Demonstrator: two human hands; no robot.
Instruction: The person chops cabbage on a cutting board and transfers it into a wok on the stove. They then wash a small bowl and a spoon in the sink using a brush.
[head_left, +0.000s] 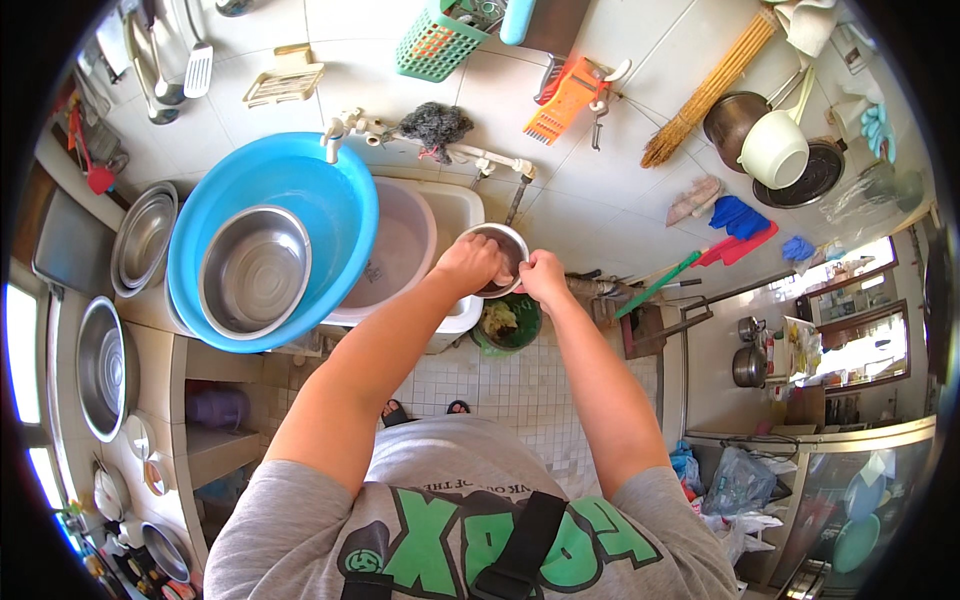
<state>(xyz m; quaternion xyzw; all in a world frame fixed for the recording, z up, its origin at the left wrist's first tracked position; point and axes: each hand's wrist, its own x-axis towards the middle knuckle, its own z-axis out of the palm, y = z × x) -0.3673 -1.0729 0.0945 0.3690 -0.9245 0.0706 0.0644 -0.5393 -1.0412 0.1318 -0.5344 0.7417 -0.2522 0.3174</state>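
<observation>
A small metal bowl (512, 237) is held tilted above the right end of the sink (466, 204). My right hand (541, 277) grips its right rim. My left hand (477, 262) reaches inside, its fingers bent and partly hidden; whether they hold anything I cannot tell. Below the bowl, a green bin (527, 326) on the floor holds pale yellowish-green scraps (498, 321). To the left, a large blue plastic basin (337, 202) has a steel basin (255, 274) in it, under a tap (332, 142). A pale pinkish basin (397, 255) stands in the sink.
Pipes (457, 154) with a dark scouring pad (435, 126) run along the tiled wall. A green basket (439, 45), an orange grater (566, 97) and a straw brush (705, 90) hang above. Steel bowls (146, 240) stand at the left. A green-handled tool (658, 285) leans at the right.
</observation>
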